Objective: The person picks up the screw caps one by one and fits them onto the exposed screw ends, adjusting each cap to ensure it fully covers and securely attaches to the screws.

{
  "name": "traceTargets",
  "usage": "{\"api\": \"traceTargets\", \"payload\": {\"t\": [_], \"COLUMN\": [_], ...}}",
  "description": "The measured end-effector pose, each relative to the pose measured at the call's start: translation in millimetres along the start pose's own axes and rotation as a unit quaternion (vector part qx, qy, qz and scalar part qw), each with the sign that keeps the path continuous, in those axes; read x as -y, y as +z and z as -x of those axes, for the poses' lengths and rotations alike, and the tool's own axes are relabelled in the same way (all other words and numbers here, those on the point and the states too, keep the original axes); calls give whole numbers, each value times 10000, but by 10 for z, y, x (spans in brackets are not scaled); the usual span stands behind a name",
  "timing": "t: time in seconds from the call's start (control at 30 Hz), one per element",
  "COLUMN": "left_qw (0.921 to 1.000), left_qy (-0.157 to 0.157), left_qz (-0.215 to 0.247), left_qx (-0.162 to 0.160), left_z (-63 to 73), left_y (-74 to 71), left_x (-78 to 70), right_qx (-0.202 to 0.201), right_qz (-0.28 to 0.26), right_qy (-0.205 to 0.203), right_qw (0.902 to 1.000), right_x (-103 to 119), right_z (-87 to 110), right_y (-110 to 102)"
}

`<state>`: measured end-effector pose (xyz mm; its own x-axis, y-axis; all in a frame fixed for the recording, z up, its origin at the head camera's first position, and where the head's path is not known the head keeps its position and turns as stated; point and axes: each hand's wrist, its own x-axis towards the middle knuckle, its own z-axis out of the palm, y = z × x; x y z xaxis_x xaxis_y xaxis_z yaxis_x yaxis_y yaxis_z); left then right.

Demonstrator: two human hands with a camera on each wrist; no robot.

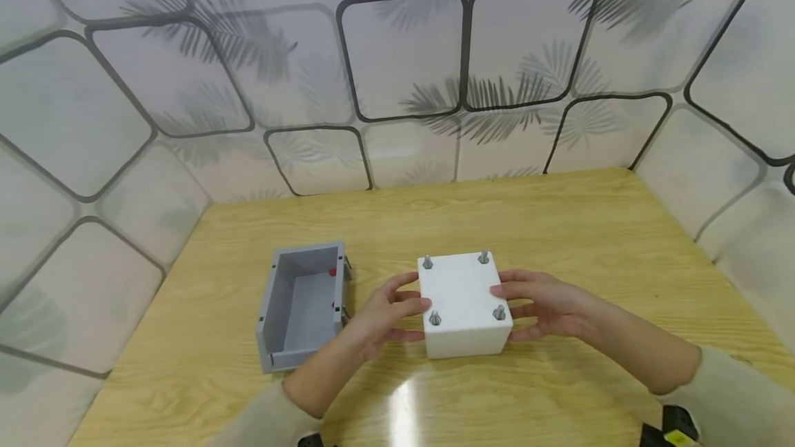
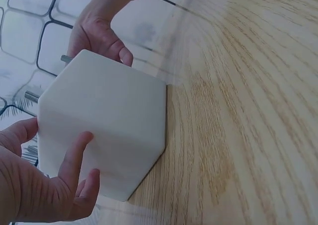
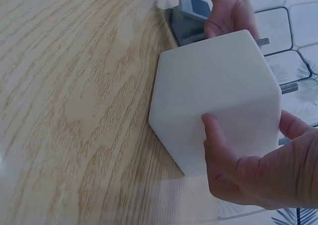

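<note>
A white block (image 1: 464,295) with rounded edges sits on the wooden table, flat top upward. Threaded metal bolts (image 1: 484,258) stand up near the corners of that top. My left hand (image 1: 388,312) grips the block's left side, thumb at the top edge and fingers spread down the side face. From the opposite side my right hand (image 1: 546,305) holds it in the same way, its thumb over the top edge. In the left wrist view, fingertips (image 2: 85,137) press on the block's smooth side face. The right wrist view shows a fingertip (image 3: 209,119) against the other side.
Left of the block lies a grey plastic bin (image 1: 268,323), partly overlapped by my left forearm. Small red spots (image 1: 332,272) show on its inner right wall. The wooden table (image 1: 497,219) reaches back to a patterned wall covering (image 1: 404,54) that also flanks both sides.
</note>
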<state>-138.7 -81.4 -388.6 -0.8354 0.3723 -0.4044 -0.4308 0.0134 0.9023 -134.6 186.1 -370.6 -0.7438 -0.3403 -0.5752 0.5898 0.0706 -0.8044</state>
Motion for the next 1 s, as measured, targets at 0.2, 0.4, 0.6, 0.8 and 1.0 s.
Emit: {"api": "traceTargets", "payload": {"t": [0.2, 0.4, 0.6, 0.8, 1.0], "left_qw": [10000, 9993, 9994, 9991, 9993], "left_qy": [-23, -210, -111, -47, -109], "left_qz": [23, 255, 172, 126, 62], "left_qx": [78, 174, 283, 393, 359], "left_z": [-5, 40, 128, 212, 286], "left_y": [-18, -98, -168, -275, -396], "left_x": [12, -50, -113, -168, -259], "right_qx": [-42, -58, -142, -167, -147], "right_qz": [2, 3, 17, 8, 0], "right_qy": [21, -22, -21, -32, -35], "right_qw": [10000, 10000, 9999, 9999, 9999], "right_x": [-1, -6, -10, -1, -7], "right_z": [7, -6, -8, -5, -26], "right_y": [-4, -5, -6, 0, -1]}}
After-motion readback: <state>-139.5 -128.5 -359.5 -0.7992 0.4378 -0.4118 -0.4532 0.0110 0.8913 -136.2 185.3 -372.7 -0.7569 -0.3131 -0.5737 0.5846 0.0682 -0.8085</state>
